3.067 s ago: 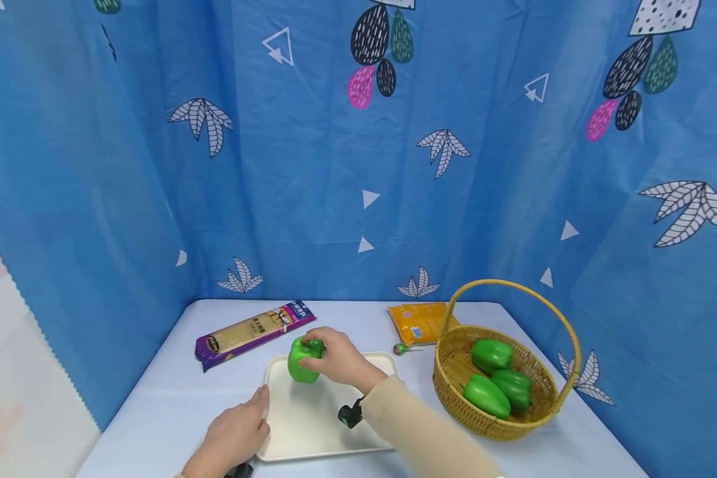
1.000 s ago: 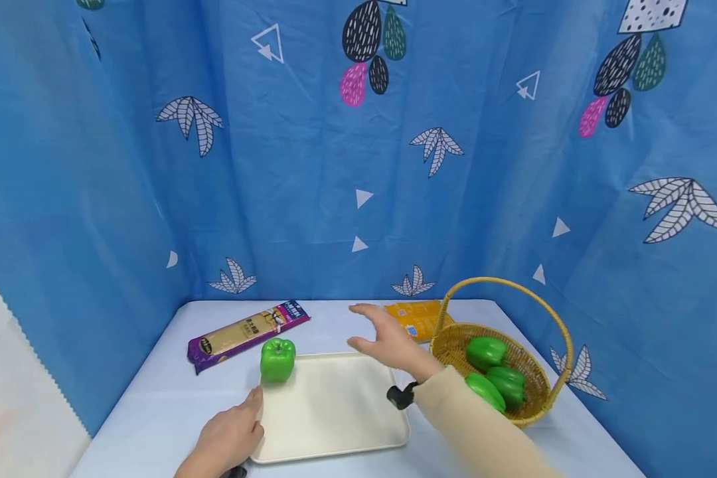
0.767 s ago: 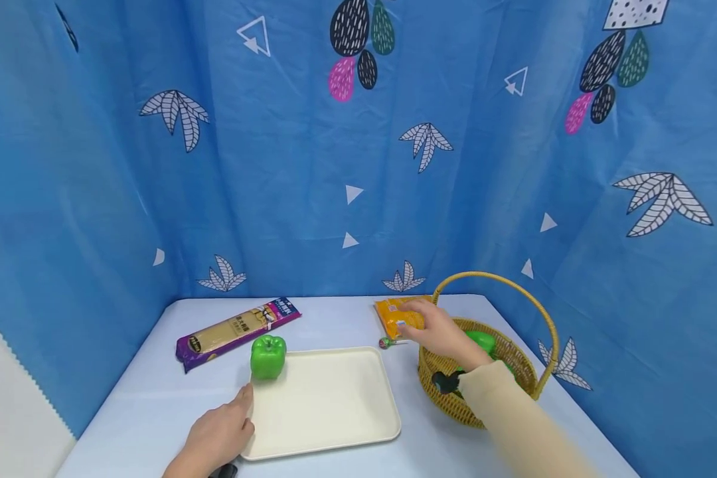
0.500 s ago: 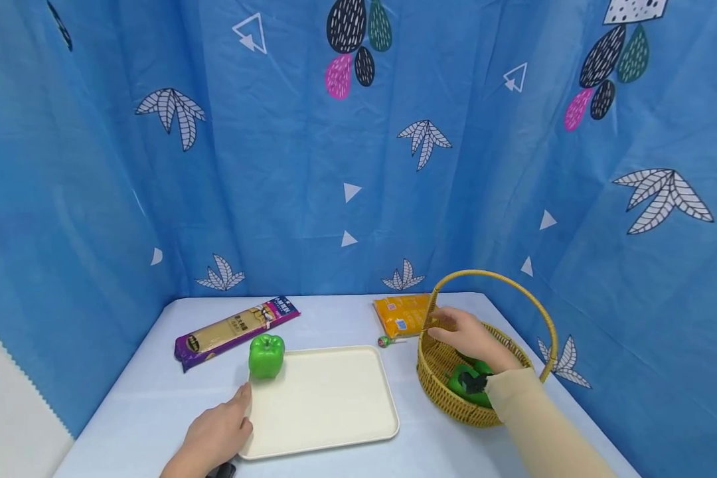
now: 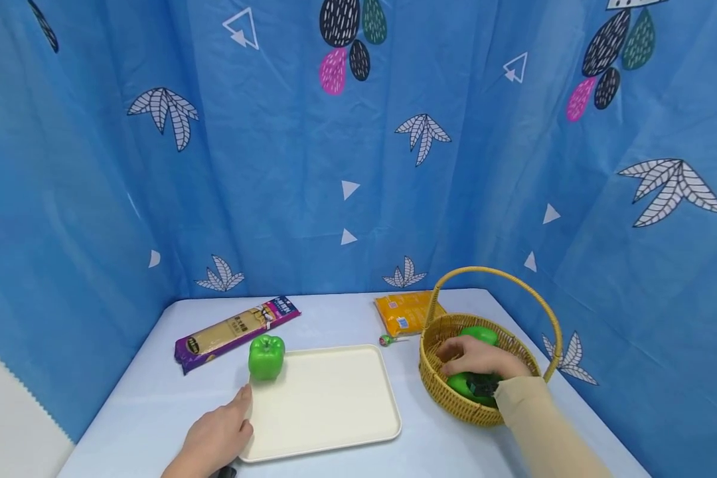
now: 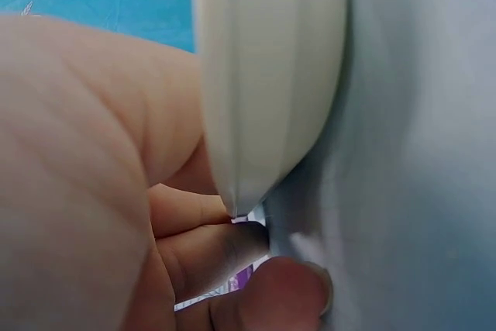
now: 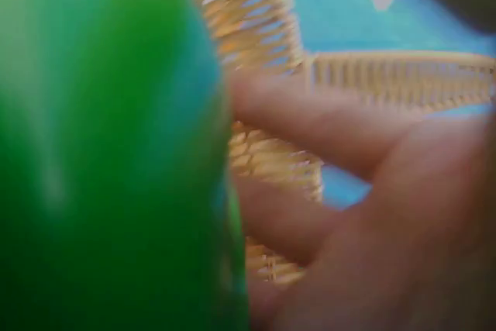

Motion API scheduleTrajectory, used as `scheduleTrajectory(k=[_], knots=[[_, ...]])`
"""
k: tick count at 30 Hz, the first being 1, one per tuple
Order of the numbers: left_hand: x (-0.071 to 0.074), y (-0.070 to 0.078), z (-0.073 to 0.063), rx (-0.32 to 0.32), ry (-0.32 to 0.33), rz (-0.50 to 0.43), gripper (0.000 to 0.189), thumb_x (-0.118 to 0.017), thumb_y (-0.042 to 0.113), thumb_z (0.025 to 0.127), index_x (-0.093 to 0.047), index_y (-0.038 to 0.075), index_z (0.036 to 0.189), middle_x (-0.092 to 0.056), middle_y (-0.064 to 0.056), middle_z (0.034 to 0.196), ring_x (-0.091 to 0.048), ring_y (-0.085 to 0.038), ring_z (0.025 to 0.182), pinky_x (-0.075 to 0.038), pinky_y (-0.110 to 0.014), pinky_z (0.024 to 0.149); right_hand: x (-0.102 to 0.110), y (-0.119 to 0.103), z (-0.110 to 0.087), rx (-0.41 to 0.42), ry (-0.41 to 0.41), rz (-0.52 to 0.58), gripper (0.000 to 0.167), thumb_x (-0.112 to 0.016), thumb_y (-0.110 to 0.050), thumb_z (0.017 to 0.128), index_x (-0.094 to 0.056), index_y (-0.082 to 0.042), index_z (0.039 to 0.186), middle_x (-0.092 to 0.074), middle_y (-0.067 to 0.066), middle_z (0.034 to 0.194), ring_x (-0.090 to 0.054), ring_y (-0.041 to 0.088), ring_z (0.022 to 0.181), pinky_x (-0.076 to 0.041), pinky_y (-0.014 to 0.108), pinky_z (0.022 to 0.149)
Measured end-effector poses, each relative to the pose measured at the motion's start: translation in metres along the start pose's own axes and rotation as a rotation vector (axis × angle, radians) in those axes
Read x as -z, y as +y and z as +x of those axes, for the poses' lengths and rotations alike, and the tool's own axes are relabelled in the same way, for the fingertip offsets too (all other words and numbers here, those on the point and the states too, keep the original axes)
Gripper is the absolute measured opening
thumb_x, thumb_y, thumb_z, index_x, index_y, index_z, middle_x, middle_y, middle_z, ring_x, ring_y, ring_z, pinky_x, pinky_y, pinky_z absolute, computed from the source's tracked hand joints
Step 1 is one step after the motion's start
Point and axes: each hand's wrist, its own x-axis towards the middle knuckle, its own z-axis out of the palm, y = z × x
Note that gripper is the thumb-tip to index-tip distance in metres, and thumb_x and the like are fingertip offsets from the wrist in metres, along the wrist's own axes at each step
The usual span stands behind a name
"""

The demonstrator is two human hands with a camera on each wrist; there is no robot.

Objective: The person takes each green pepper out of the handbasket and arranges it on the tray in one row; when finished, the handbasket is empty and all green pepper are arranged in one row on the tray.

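A green bell pepper (image 5: 266, 357) stands upright at the far left corner of the cream tray (image 5: 328, 405). My left hand (image 5: 218, 428) rests against the tray's left edge, index finger extended along it; in the left wrist view its fingers (image 6: 209, 257) lie by the tray rim (image 6: 267, 75), tips low near the table. My right hand (image 5: 478, 356) is inside the wicker basket (image 5: 454, 405), thumb and fingers apart with basket wall showing between them. Green bell peppers (image 5: 480, 334) lie behind and under it, partly hidden. One pepper (image 7: 108, 153) fills the left of the right wrist view, beside the fingers.
The basket's tall handle (image 5: 502, 271) arches over the right hand. An orange packet (image 5: 403, 313) and a lollipop (image 5: 386, 340) lie behind and left of the basket. A purple noodle packet (image 5: 233, 333) lies at the back left. A blue curtain (image 5: 299, 166) surrounds the table.
My right hand let go of the bell pepper at the tray's far left corner, moved right and went down into the basket. My left hand stayed at the tray edge. The head view shifted slightly.
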Motion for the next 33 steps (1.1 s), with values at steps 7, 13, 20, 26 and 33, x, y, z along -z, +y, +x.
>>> scheduleTrajectory(k=[7, 13, 20, 26, 33], knots=[[0.000, 0.001, -0.001, 0.002, -0.005, -0.019, 0.066, -0.061, 0.017, 0.092, -0.044, -0.012, 0.149, -0.057, -0.026, 0.145, -0.047, -0.017, 0.058, -0.039, -0.033, 0.053, -0.007, 0.010, 0.006, -0.007, 0.013, 0.038, 0.040, -0.074, -0.027, 0.088, -0.071, -0.003, 0.120, -0.072, 0.007, 0.116, -0.060, 0.019, 0.101, -0.050, 0.036, 0.086], [0.000, 0.001, -0.002, 0.009, -0.004, -0.013, 0.066, -0.061, 0.017, 0.092, -0.044, -0.013, 0.148, -0.059, -0.026, 0.143, -0.047, -0.017, 0.058, -0.038, -0.033, 0.053, -0.015, 0.008, 0.015, -0.026, 0.190, 0.054, 0.036, -0.072, -0.033, 0.094, -0.071, -0.009, 0.121, -0.071, 0.003, 0.113, -0.061, 0.020, 0.102, -0.049, 0.040, 0.088], [0.003, 0.002, -0.001, 0.004, 0.001, -0.003, 0.067, -0.061, 0.018, 0.093, -0.041, -0.013, 0.150, -0.064, -0.028, 0.135, -0.047, -0.017, 0.055, -0.037, -0.033, 0.051, -0.024, 0.006, 0.020, -0.022, 0.333, 0.072, 0.033, -0.069, -0.033, 0.098, -0.071, -0.011, 0.122, -0.071, 0.006, 0.118, -0.063, 0.027, 0.113, -0.050, 0.050, 0.098], [0.005, 0.002, -0.002, -0.005, 0.006, -0.003, 0.067, -0.060, 0.017, 0.093, -0.042, -0.013, 0.149, -0.059, -0.029, 0.141, -0.047, -0.017, 0.057, -0.038, -0.034, 0.052, -0.025, 0.011, 0.022, -0.021, 0.357, 0.064, 0.034, -0.066, -0.034, 0.101, -0.070, -0.010, 0.124, -0.070, 0.006, 0.121, -0.062, 0.030, 0.117, -0.050, 0.052, 0.098], [0.004, 0.000, -0.001, -0.001, -0.008, 0.003, 0.067, -0.060, 0.017, 0.092, -0.042, -0.014, 0.149, -0.056, -0.029, 0.145, -0.048, -0.018, 0.059, -0.040, -0.034, 0.054, -0.026, 0.015, 0.024, -0.023, 0.423, 0.068, 0.039, -0.064, -0.037, 0.101, -0.068, -0.008, 0.126, -0.069, 0.009, 0.123, -0.061, 0.031, 0.117, -0.049, 0.053, 0.099]])
